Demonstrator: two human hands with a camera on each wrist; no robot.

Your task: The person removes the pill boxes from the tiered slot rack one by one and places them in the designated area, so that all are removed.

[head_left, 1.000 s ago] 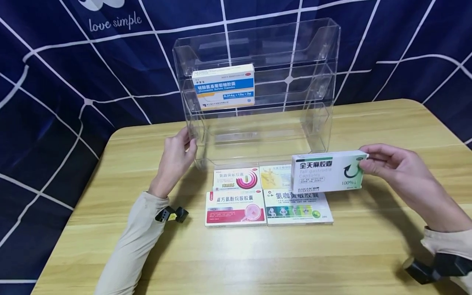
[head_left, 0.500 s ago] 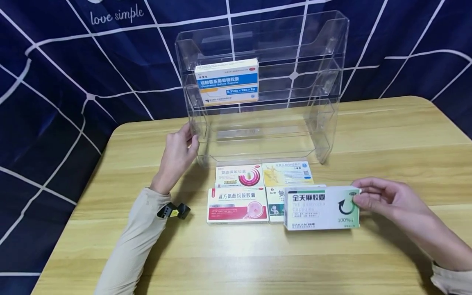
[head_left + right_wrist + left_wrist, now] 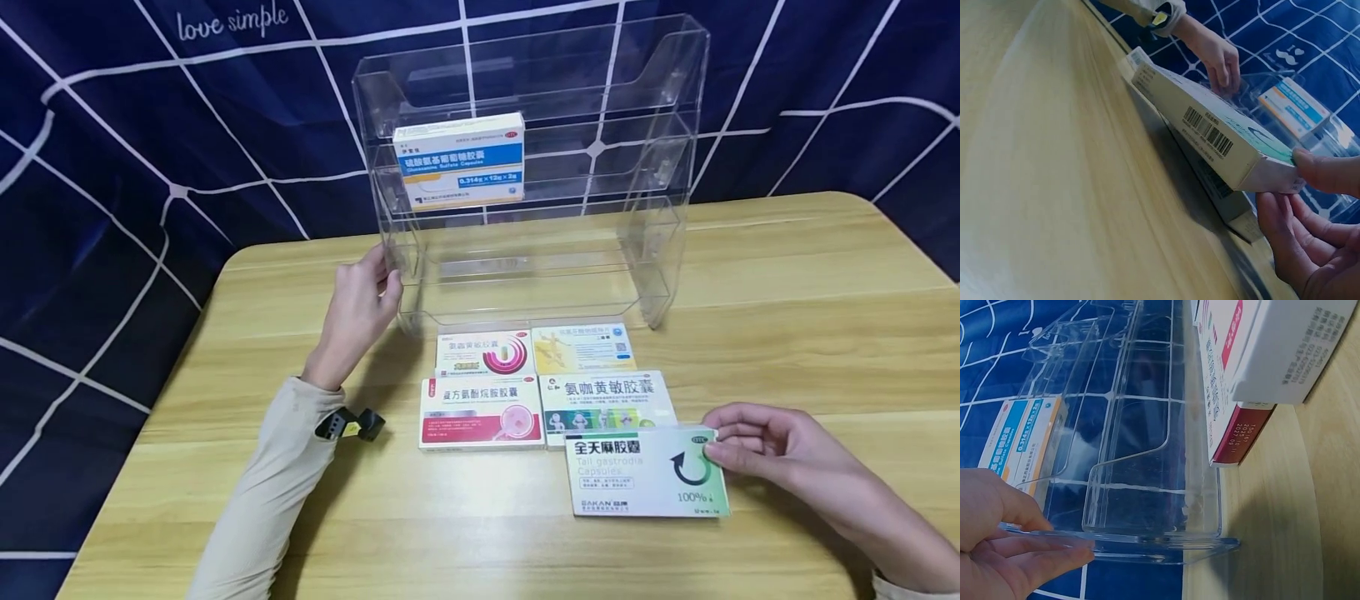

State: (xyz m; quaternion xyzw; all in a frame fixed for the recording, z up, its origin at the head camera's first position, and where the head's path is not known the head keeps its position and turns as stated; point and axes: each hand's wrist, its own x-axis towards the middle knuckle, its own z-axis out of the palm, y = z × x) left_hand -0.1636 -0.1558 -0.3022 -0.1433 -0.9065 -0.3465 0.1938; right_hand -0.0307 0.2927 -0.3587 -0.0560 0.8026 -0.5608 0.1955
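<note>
My right hand (image 3: 787,454) pinches the right end of a white and green medicine box (image 3: 645,475). In the right wrist view the thumb lies on the printed face and the fingers are underneath. The box overlaps the near edge of a white medicine box with green pictures (image 3: 607,404). My left hand (image 3: 356,308) grips the left side wall of a clear plastic display rack (image 3: 660,242); the left wrist view shows thumb and fingers on either side of that wall. On an upper tier of the rack, at the left, stands a blue and white medicine box (image 3: 461,162).
In front of the rack lie a red and white box (image 3: 480,414), a box with pink rings (image 3: 483,354) and a yellow and white box (image 3: 583,348). All rest on the wooden table (image 3: 300,517). A dark blue curtain (image 3: 112,250) hangs behind.
My right hand has brought the white and green box toward me and down, off the yellow box and most of the green-pictured box. My left hand has stayed on the rack.
</note>
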